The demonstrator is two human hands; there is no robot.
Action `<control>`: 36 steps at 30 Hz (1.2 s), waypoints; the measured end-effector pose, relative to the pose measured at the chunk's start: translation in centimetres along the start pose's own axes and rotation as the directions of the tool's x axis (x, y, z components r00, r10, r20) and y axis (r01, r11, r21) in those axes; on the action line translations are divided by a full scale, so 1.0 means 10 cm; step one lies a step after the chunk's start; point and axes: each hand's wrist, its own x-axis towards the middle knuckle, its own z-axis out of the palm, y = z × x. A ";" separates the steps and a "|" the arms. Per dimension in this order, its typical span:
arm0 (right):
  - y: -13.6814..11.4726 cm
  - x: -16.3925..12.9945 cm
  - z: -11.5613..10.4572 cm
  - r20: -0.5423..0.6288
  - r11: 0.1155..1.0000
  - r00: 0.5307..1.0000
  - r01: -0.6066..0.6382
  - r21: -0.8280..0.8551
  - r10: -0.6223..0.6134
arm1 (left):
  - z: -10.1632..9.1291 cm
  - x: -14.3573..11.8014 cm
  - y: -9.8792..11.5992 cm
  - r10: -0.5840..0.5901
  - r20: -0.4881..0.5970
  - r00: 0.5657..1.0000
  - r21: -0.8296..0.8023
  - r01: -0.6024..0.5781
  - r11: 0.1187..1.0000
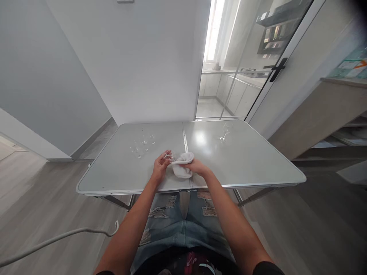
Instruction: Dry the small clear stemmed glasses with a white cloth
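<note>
Both forearms reach forward from the lap and meet over the near edge of the folding table point(258, 168), the wrists angled inward toward each other. The left hand point(160, 165) is curled, its fingers grasping a small clear glass point(169, 156) that sits at its fingertips. The right hand point(195, 166) is clenched on a white cloth point(182, 165), which bunches out from its fingers toward the left hand and meets the glass; the cloth hangs partly below the fingers, close to the tabletop. Glass and cloth lie between the two hands, just beside the table's centre seam.

Beyond the left hand, farther out on the table, stands a cluster of small clear glasses point(142, 144); about five can be made out, but they are too faint to count surely. Beyond the right hand and well apart from it, a single stemmed glass point(224, 132) stands alone. One cloth is in view.
</note>
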 end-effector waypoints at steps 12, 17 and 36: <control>-0.01 0.06 0.21 -0.214 0.950 0.975 0.118 0.290 -0.056 | 0.04 0.02 -0.02 0.122 -0.005 0.993 -0.043 -0.122 0.992; 0.03 0.07 0.38 -0.268 0.764 0.963 0.156 0.626 0.022 | 0.04 0.02 -0.04 0.228 -0.053 0.972 0.003 -0.228 0.974; 0.33 0.23 0.57 -0.404 0.819 0.910 0.302 0.488 -0.095 | 0.14 -0.06 0.00 0.312 0.078 0.947 0.220 -0.321 0.921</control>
